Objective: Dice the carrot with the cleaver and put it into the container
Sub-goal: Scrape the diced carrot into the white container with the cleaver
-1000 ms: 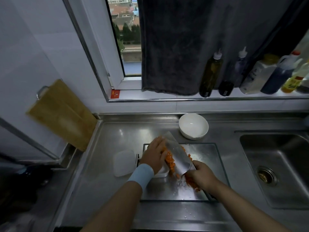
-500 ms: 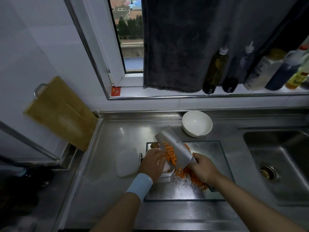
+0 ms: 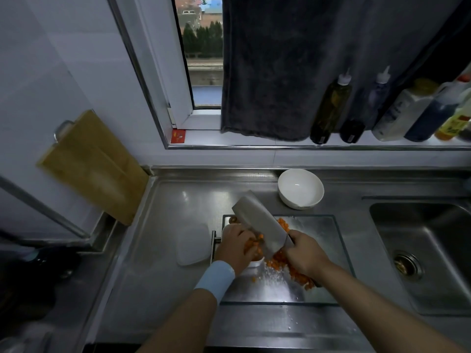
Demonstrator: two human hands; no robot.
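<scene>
Across the steel desk point(image 3: 175, 200) lies a shiny chopping board point(image 3: 319, 229). The right hand point(image 3: 304, 253) grips the cleaver point(image 3: 262, 224), with the blade tilted up toward the far left. The left hand point(image 3: 235, 248) curls its fingers against the carrot dice point(image 3: 256, 244) on the blade, above the white container point(image 3: 254, 264). Whether it pinches any, I cannot tell. More dice lie on the board under the right hand. The labels on the bottles point(image 3: 331, 108) are too blurred to read.

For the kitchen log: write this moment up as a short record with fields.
left grip: over the container, fingers on the carrot dice
right grip: holds the cleaver, blade tilted above the container
board: more dice lie on it, under the right grip
lid: off, flat on the counter left of the container
bowl: behind the board
</scene>
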